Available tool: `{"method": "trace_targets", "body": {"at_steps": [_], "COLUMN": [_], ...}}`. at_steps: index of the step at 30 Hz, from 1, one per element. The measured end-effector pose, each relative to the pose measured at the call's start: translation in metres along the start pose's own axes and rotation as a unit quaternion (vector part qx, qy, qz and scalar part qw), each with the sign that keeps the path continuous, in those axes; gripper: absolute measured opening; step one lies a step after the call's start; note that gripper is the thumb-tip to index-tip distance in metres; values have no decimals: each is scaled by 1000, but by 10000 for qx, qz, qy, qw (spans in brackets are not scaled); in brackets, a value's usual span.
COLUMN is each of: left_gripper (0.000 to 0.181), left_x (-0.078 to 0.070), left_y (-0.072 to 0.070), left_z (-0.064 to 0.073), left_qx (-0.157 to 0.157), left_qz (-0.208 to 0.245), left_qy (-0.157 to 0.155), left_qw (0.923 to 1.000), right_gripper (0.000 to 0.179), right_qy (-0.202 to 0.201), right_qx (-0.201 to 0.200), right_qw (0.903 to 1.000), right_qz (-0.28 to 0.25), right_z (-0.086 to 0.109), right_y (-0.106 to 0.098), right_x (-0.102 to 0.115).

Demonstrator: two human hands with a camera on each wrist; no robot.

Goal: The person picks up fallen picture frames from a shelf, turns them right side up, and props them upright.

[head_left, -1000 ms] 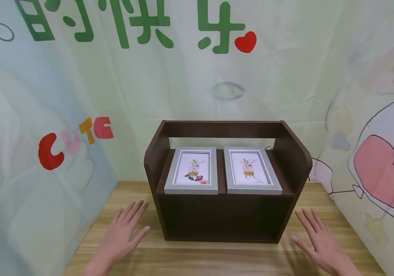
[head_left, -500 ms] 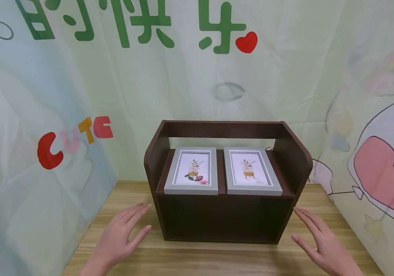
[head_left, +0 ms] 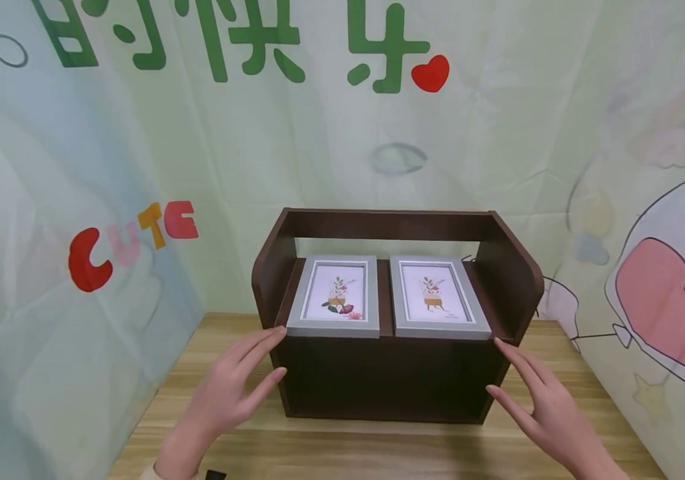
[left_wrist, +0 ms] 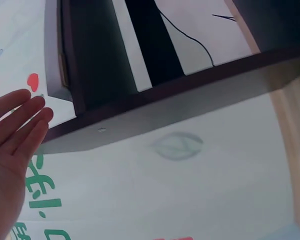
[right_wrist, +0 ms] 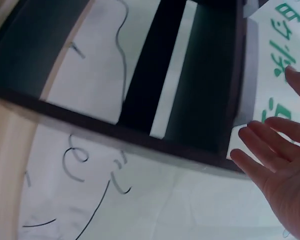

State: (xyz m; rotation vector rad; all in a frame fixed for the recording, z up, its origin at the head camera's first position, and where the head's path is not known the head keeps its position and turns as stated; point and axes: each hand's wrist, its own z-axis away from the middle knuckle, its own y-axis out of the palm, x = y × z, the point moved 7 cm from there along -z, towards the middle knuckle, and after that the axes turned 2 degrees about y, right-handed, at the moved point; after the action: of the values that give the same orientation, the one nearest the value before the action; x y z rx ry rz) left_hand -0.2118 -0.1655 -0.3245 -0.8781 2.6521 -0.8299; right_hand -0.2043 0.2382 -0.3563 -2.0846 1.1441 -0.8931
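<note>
A dark brown wooden shelf [head_left: 387, 380] stands on the wood-grain table. Two silver picture frames lie face up side by side on its upper board: the left picture frame [head_left: 333, 328] shows a flower print with a red bloom, the right picture frame [head_left: 443, 329] a similar potted plant. My left hand [head_left: 225, 383] has its fingertips right at the shelf's front left corner, by the left frame's lower corner, fingers extended. At the front right corner, my right hand [head_left: 543, 403] mirrors it, straight fingertips close to the right frame's lower corner. Neither hand grips anything.
Behind and beside the table hangs a pale green printed cloth [head_left: 330, 147] with green characters and cartoon drawings. The shelf's side panels rise on both sides of the frames, and a rail [head_left: 387, 225] crosses the back. Wood-grain tabletop [head_left: 372, 453] extends in front of the shelf.
Both hands have risen from beside the shelf's lower part and moved inward to its upper front corners. The shelf and both picture frames stay in place.
</note>
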Motion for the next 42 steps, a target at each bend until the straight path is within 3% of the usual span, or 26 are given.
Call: {"method": "trace_targets", "body": {"at_steps": [4,7,18,26,30,34,42], "left_gripper": [48,49,51,44,42,41,44], "left_x": [2,4,9,12,15,20,27], "left_y": [4,7,13,17,21,28,42], "left_z": [-9,-16,-37,-54,-62,-68,-83], "left_qx": [133,299,334,283,285,443,810], "left_qz": [-15,-36,-128,-99,-80,21,139], "left_qy": [-213,-562,-1659,-2176,-2494,-2921,-3562], "left_qw": [9997,9980,9855,9756,9680,9554,9308], "right_gripper": [81,80,65,52,48,47,50], "right_qy": [-191,-309,-110,132,267,607,1388], "right_qx": [-260,-433,-661,-864,-661,-257,754], "right_qw": [9990,9973,9957,9859,9840,9820,9659], "right_qz": [-307,-516,-640,-1428,-1631,-1771,-2049], "right_z": [-11,-20,-52,-77,-91,-104,-130], "right_y": [-4,-7,3,9,13,21,44], "right_x": [12,21,52,68,76,81,97]}}
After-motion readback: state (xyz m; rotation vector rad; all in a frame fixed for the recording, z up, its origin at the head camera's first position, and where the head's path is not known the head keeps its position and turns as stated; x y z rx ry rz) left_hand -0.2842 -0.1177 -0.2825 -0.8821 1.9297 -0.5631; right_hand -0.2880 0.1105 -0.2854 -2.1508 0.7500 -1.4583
